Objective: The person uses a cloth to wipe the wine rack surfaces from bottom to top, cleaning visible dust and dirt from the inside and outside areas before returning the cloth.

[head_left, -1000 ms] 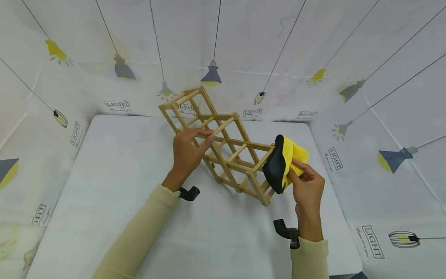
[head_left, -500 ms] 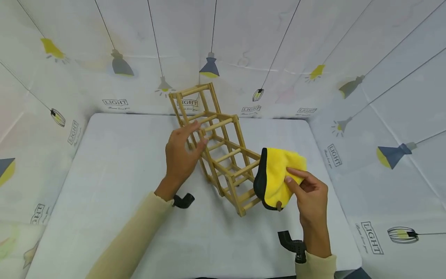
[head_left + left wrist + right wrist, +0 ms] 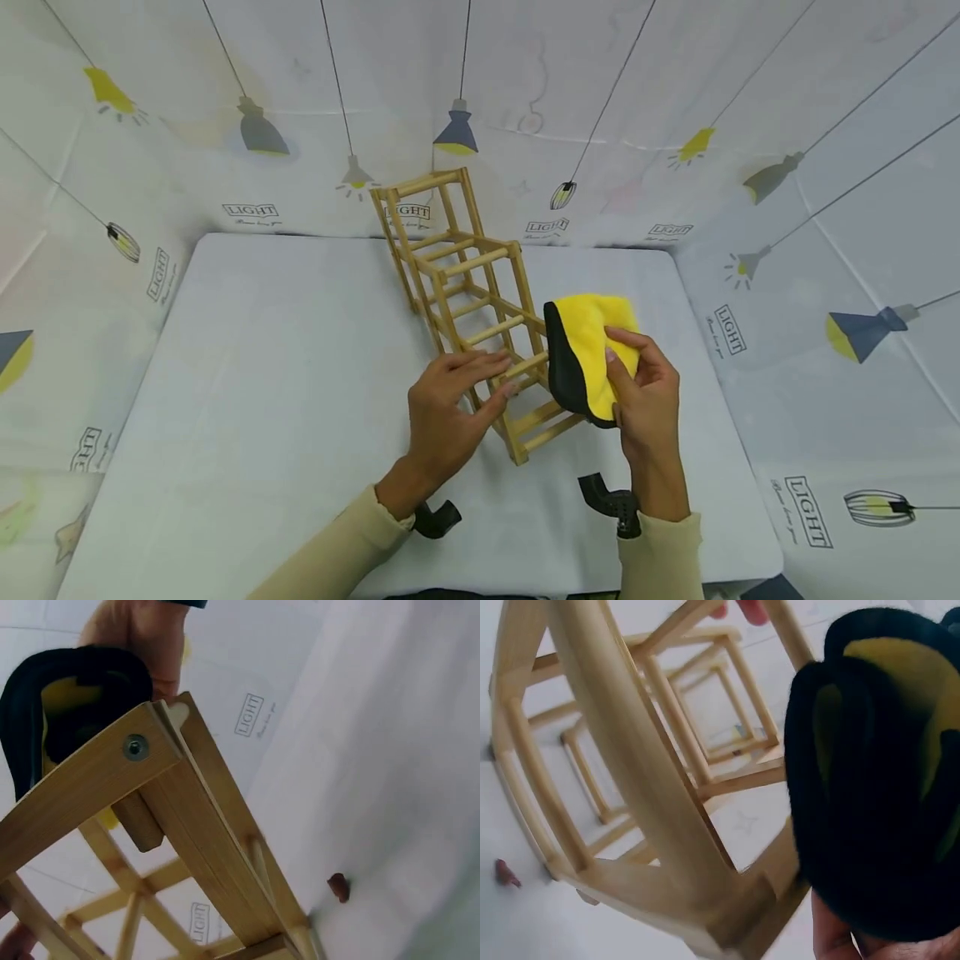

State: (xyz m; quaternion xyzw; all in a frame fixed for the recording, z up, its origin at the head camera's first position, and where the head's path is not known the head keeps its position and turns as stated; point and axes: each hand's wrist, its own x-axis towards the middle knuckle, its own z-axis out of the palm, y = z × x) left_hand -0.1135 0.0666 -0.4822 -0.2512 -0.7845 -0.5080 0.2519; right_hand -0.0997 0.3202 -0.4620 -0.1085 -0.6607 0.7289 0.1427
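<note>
Right hand: the fingers pinched a soft yellow cloth with a wide black border, thumb on one side and fingertips on the other.
Left hand: the fingers lay fairly straight with the thumb apart from them, a moderately wide spread over the near step's top bar; whether they pressed on it could not be told.
Yellow cloth: in the right hand, beside the lowest step, black border towards the wood; the wrist views showed it folded into a loop, yellow inside. Actual contact with the bars was unclear.
Wooden rack: a pale, stepped frame of flat slats and round rods, standing on the counter, lowest step nearest the person, tallest part at the back.
Slat corner: a round metal bolt head sat in one slat.
Cloth work: judged under way at the lowest step and not finished, since the cloth was in hand against or near the frame; which bars were done and which remained could not be read from the wood.
White counter: a small reddish-brown scrap, too blurred to name, lay near the rack's foot.
Backdrop: white sheeting printed with hanging lamps.
</note>
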